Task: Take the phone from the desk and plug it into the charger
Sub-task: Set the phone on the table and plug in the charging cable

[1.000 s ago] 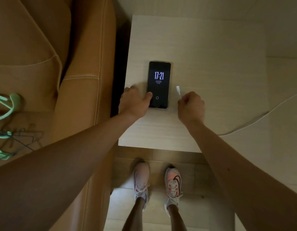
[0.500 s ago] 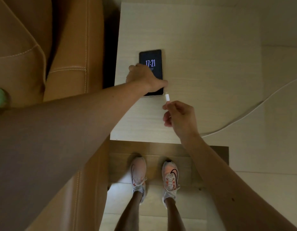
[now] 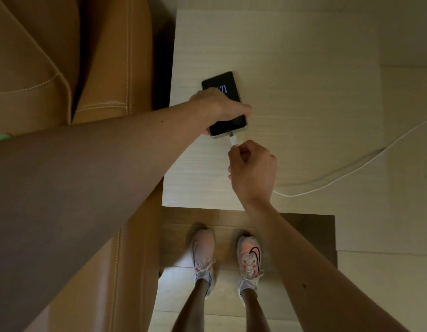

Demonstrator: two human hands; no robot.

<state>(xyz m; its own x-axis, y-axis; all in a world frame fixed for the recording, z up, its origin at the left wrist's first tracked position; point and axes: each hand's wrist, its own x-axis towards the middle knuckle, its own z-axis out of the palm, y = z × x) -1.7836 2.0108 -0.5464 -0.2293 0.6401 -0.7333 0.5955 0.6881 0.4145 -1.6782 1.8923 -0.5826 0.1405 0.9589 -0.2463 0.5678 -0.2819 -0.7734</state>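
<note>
Overhead, left hand clamped across phone above pale desk, right hand pinched white charger plug at phone's bottom port, cable trailed right.

The worktop is bare on its far half and on the right side, so a hand can pass there freely. On the left, the brown sofa arm stands just beside the edge, with only a dark narrow gap between. The phone and the left hand take the left middle part. The white cable (lying flat) crosses the right near corner, behind the right hand.
</note>
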